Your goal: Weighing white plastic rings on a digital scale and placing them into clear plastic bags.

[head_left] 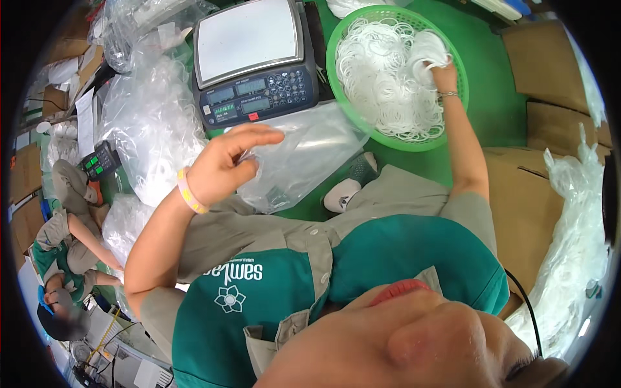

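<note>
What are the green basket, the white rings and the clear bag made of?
Green basket: probably hard plastic, slightly shiny, with moulded holes.
White rings: smooth and thin, maybe plastic or rubber; looks alone can't settle it.
Clear bag: likely thin, glossy plastic film; it's see-through and wrinkled.

A green floor (pixel 486 77) is used as the support. On it, a digital scale (pixel 259 87) is set just beyond the left hand (pixel 231 158); a green perforated basket (pixel 460 61) is seated under the right hand (pixel 445 77). Cardboard boxes (pixel 546 61) are stacked farther right of that hand.
</note>
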`<control>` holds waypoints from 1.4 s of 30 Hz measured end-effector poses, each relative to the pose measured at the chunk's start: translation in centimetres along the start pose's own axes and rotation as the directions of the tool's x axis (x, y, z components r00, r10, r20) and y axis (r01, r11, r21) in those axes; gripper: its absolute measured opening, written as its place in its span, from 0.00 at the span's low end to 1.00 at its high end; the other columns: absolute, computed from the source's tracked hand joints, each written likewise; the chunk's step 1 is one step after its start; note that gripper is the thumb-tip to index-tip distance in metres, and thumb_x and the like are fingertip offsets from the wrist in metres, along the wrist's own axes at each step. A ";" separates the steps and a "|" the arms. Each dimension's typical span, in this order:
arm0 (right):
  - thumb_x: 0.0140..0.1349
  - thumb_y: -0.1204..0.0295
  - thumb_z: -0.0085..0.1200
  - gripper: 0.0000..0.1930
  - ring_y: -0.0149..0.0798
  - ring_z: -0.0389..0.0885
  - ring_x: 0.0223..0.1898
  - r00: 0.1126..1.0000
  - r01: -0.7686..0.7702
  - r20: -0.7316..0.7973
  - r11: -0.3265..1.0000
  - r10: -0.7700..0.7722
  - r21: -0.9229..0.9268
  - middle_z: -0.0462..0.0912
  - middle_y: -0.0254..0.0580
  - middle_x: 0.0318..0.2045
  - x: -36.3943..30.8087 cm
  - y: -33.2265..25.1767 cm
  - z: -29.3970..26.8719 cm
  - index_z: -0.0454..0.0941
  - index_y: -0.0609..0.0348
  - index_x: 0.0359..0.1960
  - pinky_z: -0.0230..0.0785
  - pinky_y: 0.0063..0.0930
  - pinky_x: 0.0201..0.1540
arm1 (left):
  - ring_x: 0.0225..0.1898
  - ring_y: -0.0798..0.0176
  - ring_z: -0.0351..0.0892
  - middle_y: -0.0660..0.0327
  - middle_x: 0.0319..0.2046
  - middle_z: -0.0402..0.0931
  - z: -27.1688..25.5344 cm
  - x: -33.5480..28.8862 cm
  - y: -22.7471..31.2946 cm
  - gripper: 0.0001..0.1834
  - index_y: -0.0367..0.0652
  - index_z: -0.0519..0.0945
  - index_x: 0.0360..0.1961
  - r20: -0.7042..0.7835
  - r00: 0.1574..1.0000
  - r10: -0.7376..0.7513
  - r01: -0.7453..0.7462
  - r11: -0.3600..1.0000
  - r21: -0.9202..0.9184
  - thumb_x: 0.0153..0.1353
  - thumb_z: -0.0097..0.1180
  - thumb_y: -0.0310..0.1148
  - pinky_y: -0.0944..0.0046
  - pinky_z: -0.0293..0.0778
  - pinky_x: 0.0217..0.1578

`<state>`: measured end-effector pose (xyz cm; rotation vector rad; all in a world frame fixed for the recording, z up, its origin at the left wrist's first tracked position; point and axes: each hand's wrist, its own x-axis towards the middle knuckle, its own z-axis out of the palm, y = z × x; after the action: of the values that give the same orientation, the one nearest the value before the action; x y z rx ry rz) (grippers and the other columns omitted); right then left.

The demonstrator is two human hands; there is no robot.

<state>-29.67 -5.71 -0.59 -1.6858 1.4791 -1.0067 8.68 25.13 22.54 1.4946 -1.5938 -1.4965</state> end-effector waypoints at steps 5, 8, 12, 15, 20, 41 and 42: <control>0.39 0.79 0.61 0.24 0.38 0.75 0.37 0.971 -0.196 -0.027 0.854 0.238 0.482 0.77 0.43 0.37 -1.7 -4.5 -5.7 0.70 0.68 0.42 0.68 0.26 0.39 | 0.17 0.79 0.57 0.59 0.52 0.64 0.6 0.3 0.3 0.31 0.44 0.68 0.52 0.063 0.997 -0.043 0.050 0.991 -0.128 0.41 0.42 0.18 0.76 0.60 0.20; 0.42 0.82 0.57 0.21 0.38 0.75 0.38 0.982 -0.175 0.075 0.679 0.174 0.713 0.76 0.43 0.38 -5.0 -11.6 -5.0 0.70 0.67 0.42 0.71 0.31 0.41 | 0.17 0.81 0.58 0.61 0.59 0.54 1.3 0.6 0.6 0.36 0.45 0.58 0.59 0.146 0.987 -0.072 0.090 0.988 -0.126 0.42 0.41 0.16 0.77 0.62 0.21; 0.47 0.75 0.54 0.16 0.40 0.75 0.41 0.921 -0.175 0.376 0.751 -0.103 0.637 0.76 0.45 0.39 -10.4 -16.7 -1.1 0.72 0.62 0.41 0.69 0.31 0.44 | 0.20 0.81 0.58 0.65 0.62 0.45 2.9 1.5 1.1 0.43 0.46 0.45 0.62 0.198 0.979 -0.053 0.104 0.962 -0.254 0.44 0.45 0.14 0.76 0.64 0.24; 0.46 0.76 0.54 0.18 0.39 0.74 0.42 0.771 0.082 0.539 0.892 -0.339 0.444 0.76 0.43 0.40 -15.9 -20.3 6.7 0.72 0.59 0.42 0.67 0.30 0.46 | 0.21 0.77 0.63 0.64 0.32 0.70 3.6 1.4 0.0 0.46 0.44 0.39 0.63 -0.007 1.000 0.001 -0.004 0.936 -0.353 0.46 0.51 0.19 0.75 0.65 0.24; 0.45 0.75 0.56 0.22 0.42 0.76 0.38 0.723 -0.602 0.681 0.587 0.114 0.541 0.76 0.42 0.38 -21.7 -20.6 10.7 0.67 0.62 0.45 0.69 0.33 0.41 | 0.22 0.78 0.63 0.60 0.46 0.67 4.1 1.1 1.3 0.47 0.48 0.39 0.63 -0.129 0.989 0.069 -0.114 0.913 -0.391 0.46 0.50 0.16 0.76 0.65 0.24; 0.44 0.74 0.54 0.37 0.49 0.57 0.57 0.835 0.434 0.548 0.566 0.039 -0.701 0.60 0.47 0.56 -5.0 2.0 4.5 0.52 0.50 0.59 0.58 0.38 0.55 | 0.18 0.77 0.65 0.54 0.60 0.53 -0.4 -0.5 0.4 0.38 0.46 0.54 0.60 0.179 0.965 -0.191 0.230 0.947 -0.224 0.43 0.42 0.15 0.76 0.66 0.21; 0.44 0.74 0.53 0.37 0.50 0.58 0.57 0.809 0.392 0.573 0.607 0.131 -0.692 0.61 0.47 0.55 -5.3 1.2 9.0 0.52 0.49 0.59 0.58 0.40 0.55 | 0.18 0.77 0.65 0.54 0.60 0.53 0.1 -1.9 -0.1 0.38 0.46 0.54 0.60 0.111 0.962 -0.251 0.268 0.946 -0.183 0.43 0.42 0.15 0.76 0.65 0.21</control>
<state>-22.60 -0.61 -6.54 -2.4590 1.4364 0.2572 9.18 26.92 22.99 1.5914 -1.2865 -1.8292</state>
